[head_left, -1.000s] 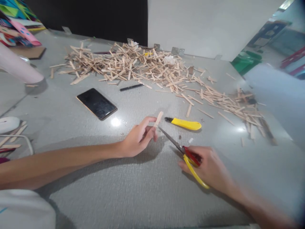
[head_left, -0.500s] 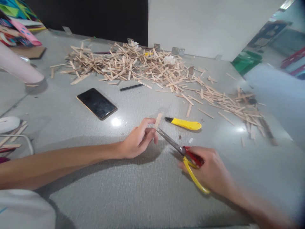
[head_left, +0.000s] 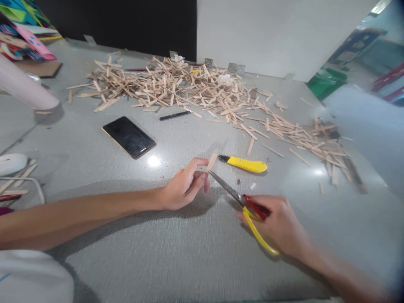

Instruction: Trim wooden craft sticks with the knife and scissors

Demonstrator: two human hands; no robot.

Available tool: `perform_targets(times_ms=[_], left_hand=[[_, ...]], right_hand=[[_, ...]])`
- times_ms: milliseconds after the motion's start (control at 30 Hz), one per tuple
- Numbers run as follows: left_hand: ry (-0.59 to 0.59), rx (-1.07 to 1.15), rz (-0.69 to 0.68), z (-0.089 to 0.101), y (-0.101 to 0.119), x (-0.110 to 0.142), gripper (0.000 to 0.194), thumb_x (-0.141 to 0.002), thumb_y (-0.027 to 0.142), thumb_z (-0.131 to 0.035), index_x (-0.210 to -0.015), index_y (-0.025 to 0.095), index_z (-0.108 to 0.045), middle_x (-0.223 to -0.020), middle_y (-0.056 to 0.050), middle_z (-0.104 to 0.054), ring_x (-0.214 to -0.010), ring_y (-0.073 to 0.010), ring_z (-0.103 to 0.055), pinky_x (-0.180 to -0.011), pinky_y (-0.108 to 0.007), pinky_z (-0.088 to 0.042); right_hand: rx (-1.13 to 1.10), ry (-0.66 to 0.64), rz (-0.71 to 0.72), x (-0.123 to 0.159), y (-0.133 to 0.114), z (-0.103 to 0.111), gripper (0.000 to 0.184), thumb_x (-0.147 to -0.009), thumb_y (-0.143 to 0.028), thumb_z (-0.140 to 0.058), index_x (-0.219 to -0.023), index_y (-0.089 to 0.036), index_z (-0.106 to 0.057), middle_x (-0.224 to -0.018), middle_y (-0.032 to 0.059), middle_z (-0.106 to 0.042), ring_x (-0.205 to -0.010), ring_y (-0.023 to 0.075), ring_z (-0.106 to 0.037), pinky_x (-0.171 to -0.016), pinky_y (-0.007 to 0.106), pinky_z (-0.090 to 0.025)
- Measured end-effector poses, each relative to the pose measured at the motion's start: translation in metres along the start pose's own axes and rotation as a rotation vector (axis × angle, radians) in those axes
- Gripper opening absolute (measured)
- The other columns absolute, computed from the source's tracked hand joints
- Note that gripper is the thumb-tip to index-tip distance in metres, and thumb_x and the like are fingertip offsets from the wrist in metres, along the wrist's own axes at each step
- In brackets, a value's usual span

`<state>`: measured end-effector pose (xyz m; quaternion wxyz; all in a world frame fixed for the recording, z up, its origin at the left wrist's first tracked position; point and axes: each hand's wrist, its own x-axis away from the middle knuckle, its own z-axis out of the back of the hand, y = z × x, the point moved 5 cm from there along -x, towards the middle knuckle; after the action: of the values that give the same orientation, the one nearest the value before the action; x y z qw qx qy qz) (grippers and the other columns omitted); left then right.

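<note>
Between the fingertips of my left hand [head_left: 186, 185] is a short flat wooden stick [head_left: 212, 161], tilted upward. My right hand [head_left: 280, 225] grips a pair of scissors [head_left: 229, 188] with one red and one yellow handle. The blade tips reach the lower end of the stick, close to my left fingers; I cannot tell whether they touch it. Just beyond the blades lies a yellow utility knife [head_left: 246, 164] with a black end. A small white scrap [head_left: 253, 185] and a dark bit [head_left: 238, 182] are on the table near the scissors.
A wide heap of wooden sticks [head_left: 170, 86] spreads along the back and right of the table [head_left: 176, 261]. A phone [head_left: 128, 136] and a black pen [head_left: 174, 115] lie before it. At left are a white mouse [head_left: 13, 163] and a pale pink cylinder [head_left: 28, 86].
Both hands keep nearly the same places. The stick in my left hand has shifted very slightly to the right, and the scissors stay at its lower end.
</note>
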<state>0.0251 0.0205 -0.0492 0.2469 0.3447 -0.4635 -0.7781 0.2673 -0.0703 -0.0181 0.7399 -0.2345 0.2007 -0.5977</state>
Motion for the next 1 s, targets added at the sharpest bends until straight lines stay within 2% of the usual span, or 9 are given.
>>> perform_targets(times_ms=[433,667,1000], left_hand=[[-0.007,-0.018,-0.057,0.001,0.0037,-0.0009,0.022,-0.121,0.036,-0.035,-0.139,0.022,-0.036,-0.076,0.004,-0.066,-0.05,-0.0098,-0.049,-0.05,-0.021,-0.042],[-0.006,-0.025,-0.063,0.0019,0.0065,-0.0011,0.021,-0.119,0.027,-0.036,-0.14,0.022,-0.037,-0.075,0.005,-0.064,-0.051,-0.0097,-0.049,-0.051,-0.021,-0.041],[0.002,-0.079,-0.073,0.0042,0.0091,-0.0029,0.022,-0.117,0.02,-0.038,-0.138,0.021,-0.038,-0.073,0.007,-0.063,-0.051,-0.009,-0.049,-0.052,-0.02,-0.042]], right_hand=[[-0.012,0.005,0.01,-0.0017,-0.0006,0.0019,0.054,-0.099,-0.049,-0.077,-0.061,-0.021,-0.052,-0.061,-0.0042,-0.038,-0.058,0.0134,-0.033,-0.054,0.029,-0.029],[-0.008,0.016,0.009,-0.0037,-0.0014,0.003,0.059,-0.099,-0.054,-0.075,-0.059,-0.021,-0.049,-0.06,-0.0043,-0.037,-0.057,0.0129,-0.032,-0.052,0.029,-0.029],[-0.006,-0.038,-0.004,-0.0077,-0.0027,0.0016,0.051,-0.093,-0.042,-0.081,-0.063,-0.022,-0.045,-0.06,-0.006,-0.04,-0.057,0.0123,-0.034,-0.055,0.028,-0.03]])
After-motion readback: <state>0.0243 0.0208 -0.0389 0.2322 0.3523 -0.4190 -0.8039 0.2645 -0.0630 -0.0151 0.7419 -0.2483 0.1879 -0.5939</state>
